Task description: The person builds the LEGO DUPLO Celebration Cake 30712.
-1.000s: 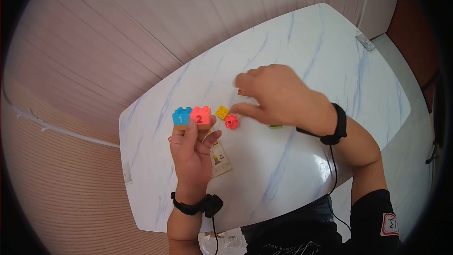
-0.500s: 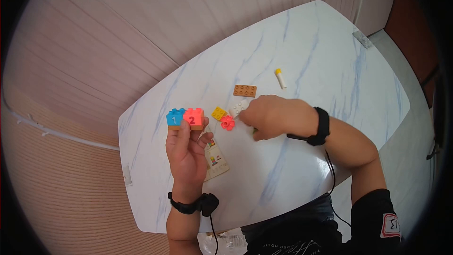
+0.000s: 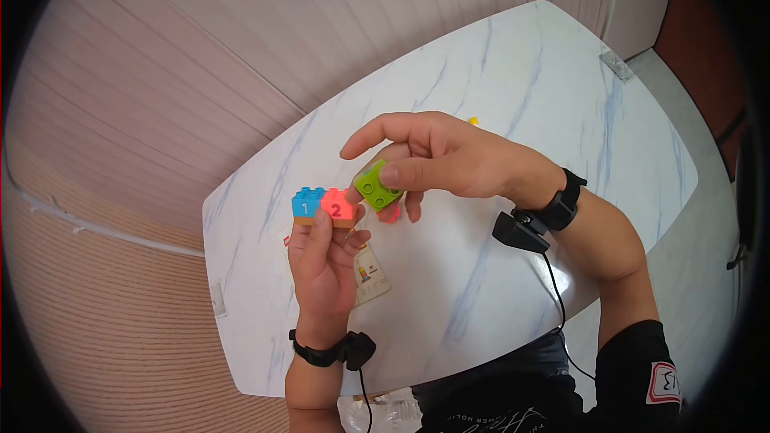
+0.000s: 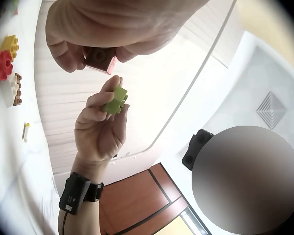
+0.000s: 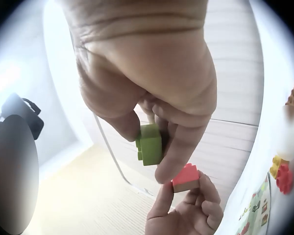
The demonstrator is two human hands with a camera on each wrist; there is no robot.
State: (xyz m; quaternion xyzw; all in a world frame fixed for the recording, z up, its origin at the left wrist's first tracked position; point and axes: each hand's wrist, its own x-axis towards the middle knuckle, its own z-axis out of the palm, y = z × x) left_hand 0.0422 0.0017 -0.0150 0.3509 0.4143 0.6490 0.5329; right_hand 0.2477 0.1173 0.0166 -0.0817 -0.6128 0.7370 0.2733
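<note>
While the left grip [image 3: 325,274] pinches the brown base [image 3: 345,224] under the blue brick [image 3: 305,207] and pink brick [image 3: 338,205], the right grip [image 3: 449,156] holds the green brick [image 3: 375,181] between thumb and fingers, above the bench [image 3: 497,313], near the pink brick but apart from it. In the head view its studs [image 3: 369,188] face the viewer; the pair's point away. Good handling probably means turning those studs to match, keeping the base level and pressing straight, without twisting.

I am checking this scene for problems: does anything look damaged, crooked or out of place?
Nothing stands out: the left hand holds the blue brick and red brick on their base; the right hand grips the green brick.
</note>
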